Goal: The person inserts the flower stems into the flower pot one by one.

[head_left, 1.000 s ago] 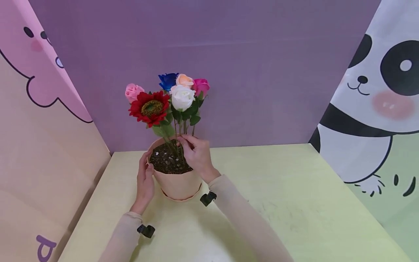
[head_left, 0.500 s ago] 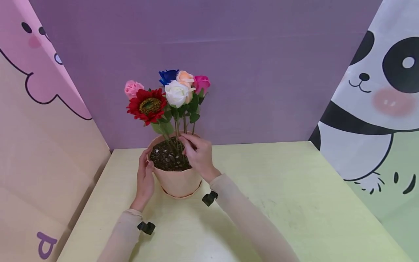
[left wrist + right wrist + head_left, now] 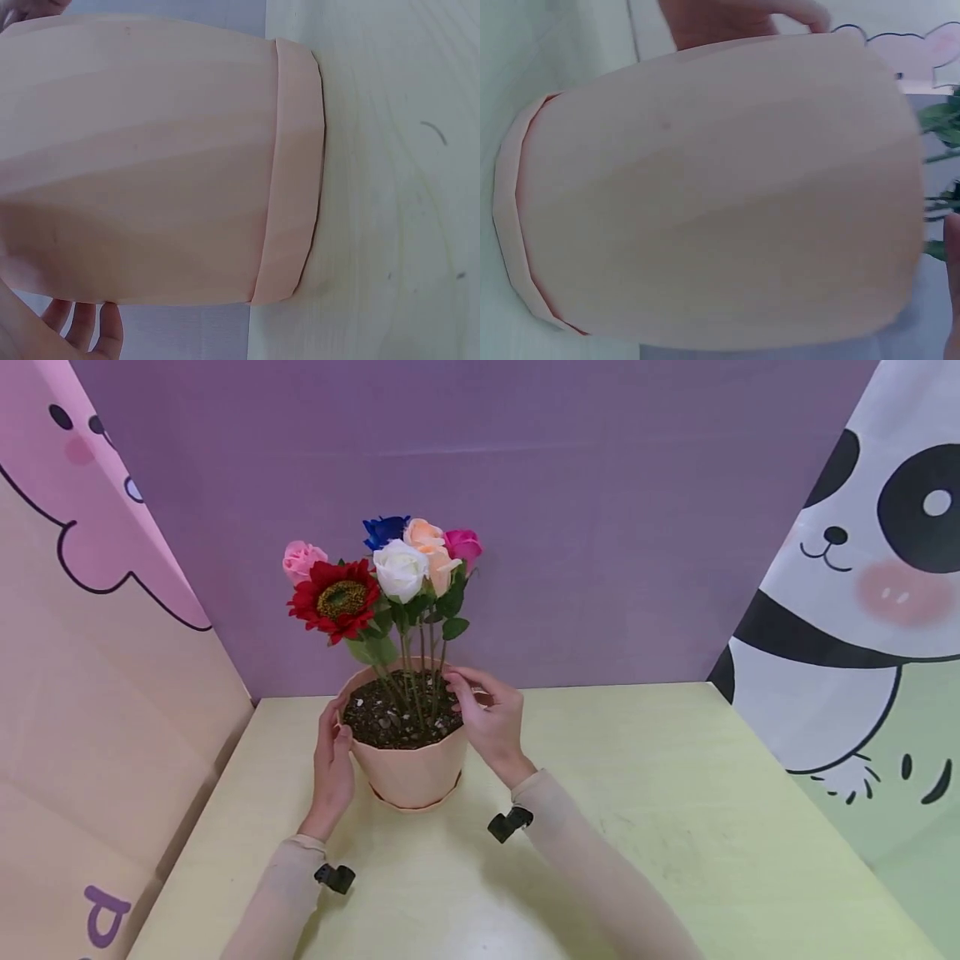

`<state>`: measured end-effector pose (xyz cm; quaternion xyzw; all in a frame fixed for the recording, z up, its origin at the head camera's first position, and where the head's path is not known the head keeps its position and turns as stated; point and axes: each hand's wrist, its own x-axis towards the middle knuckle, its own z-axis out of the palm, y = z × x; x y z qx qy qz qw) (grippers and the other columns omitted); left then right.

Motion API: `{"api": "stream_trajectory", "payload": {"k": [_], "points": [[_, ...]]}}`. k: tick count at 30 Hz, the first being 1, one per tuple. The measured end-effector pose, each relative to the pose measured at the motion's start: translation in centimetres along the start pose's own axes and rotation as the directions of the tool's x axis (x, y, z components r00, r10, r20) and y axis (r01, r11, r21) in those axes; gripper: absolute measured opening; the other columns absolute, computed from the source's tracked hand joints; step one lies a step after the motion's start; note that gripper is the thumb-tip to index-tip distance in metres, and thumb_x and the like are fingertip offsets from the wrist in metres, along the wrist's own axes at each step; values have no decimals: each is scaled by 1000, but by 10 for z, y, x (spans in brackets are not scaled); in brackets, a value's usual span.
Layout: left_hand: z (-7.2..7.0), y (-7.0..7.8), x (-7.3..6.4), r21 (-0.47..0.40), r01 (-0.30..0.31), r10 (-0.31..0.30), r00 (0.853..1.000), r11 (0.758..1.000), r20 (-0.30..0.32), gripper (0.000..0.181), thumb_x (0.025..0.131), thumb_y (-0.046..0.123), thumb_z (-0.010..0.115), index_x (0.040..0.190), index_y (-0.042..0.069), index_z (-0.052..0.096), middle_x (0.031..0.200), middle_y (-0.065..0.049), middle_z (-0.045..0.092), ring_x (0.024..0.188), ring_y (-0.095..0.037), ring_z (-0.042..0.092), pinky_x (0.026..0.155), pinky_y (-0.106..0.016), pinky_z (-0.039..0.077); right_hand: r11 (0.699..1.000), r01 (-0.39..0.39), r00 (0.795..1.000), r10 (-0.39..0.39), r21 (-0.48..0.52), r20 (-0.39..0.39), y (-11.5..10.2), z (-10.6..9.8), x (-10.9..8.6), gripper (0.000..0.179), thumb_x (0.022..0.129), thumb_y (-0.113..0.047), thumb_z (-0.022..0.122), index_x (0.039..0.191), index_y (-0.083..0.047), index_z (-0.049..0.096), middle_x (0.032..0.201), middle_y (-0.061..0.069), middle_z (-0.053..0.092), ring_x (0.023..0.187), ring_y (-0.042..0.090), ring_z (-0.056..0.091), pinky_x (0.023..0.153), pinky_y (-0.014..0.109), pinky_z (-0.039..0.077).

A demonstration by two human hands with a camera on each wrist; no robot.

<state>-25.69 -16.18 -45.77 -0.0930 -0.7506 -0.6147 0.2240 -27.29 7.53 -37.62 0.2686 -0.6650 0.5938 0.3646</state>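
Note:
A pinkish flowerpot (image 3: 408,777) filled with dark soil (image 3: 386,714) stands on a matching saucer. My left hand (image 3: 333,768) holds its left side, the fingers curved against the wall; in the left wrist view, fingertips (image 3: 111,330) reach the pot's far side. My right hand (image 3: 491,718) is at the right rim, thumb and index finger close together right beside the stems (image 3: 432,652); I cannot tell whether they pinch one. Planted in the soil are a red sunflower-like bloom (image 3: 341,597), a white rose (image 3: 401,570), a blue rose (image 3: 385,531), peach roses (image 3: 441,568), a magenta rose (image 3: 463,547) and a pink rose (image 3: 303,562).
The pot stands on a pale wooden table (image 3: 637,827), left of its middle and near the back edge. A purple backdrop (image 3: 600,568) rises close behind the flowers. Printed side panels, one with a panda (image 3: 840,577), flank the table.
My right hand has moved rightward from the stems in the pot's middle to the right rim. The white rose has shifted left, uncovering a lower peach rose. My left hand keeps its place.

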Motion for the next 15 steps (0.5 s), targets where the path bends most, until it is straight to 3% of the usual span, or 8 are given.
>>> {"api": "stream_trajectory", "payload": {"k": [3,8,15], "points": [[1,0,1,-18,-1,1,1000,1000,4,49,117,22,32,165,14,33,174,-9,30,156,-40,31,122,-67,31,999,-48,999,48,17,-20,-3,-14,0,15,99,1,71,109,9,78,99,27,79,80,29,77,61,39,64],[1,-1,1,-13,7,-7,1000,1000,12,49,117,22,32,165,16,32,175,-8,29,154,-40,34,120,-66,33,993,-112,993,113,25,-37,-8,-45,-1,14,99,3,70,110,10,75,98,31,76,82,7,75,61,24,61],[-11,3,4,22,1,-2,999,1000,39,50,117,20,33,166,15,31,174,-10,32,153,-38,35,121,-63,31,986,-121,993,122,-112,0,-11,-97,1,13,101,0,69,110,5,77,98,26,78,83,-1,71,70,16,59]]}}
